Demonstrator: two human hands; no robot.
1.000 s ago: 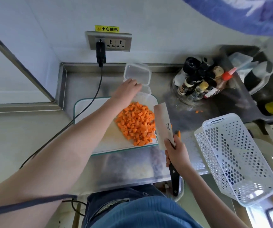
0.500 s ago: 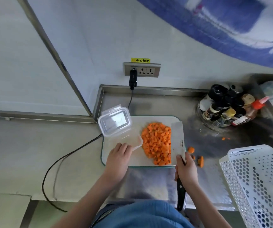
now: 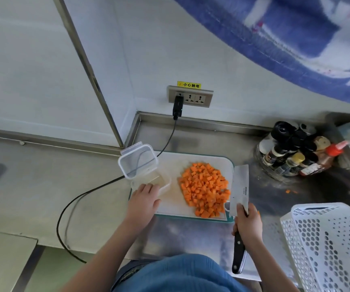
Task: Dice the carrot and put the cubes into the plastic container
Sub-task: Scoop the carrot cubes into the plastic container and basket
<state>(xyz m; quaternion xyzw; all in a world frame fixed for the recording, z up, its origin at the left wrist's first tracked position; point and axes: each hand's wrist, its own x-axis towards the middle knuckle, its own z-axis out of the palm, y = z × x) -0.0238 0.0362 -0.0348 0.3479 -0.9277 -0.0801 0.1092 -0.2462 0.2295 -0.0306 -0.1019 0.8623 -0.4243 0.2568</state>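
Note:
A pile of orange carrot cubes (image 3: 205,190) lies on the white cutting board (image 3: 171,204). The clear plastic container (image 3: 161,182) sits on the board's left end with its hinged lid (image 3: 138,161) standing open behind it. My left hand (image 3: 143,200) holds the container's near side. My right hand (image 3: 248,222) grips a cleaver (image 3: 239,186) by its black handle. The blade stands on edge against the right side of the pile.
A black cable (image 3: 98,189) runs from the wall socket (image 3: 190,95) past the container and off the steel counter (image 3: 193,234). Sauce bottles (image 3: 294,157) cluster at the back right. A white perforated basket (image 3: 330,245) stands at the right. Carrot bits (image 3: 288,191) lie on the counter.
My left hand brought the container from the back of the counter to the board's left end. The cleaver blade moved in against the right side of the carrot pile.

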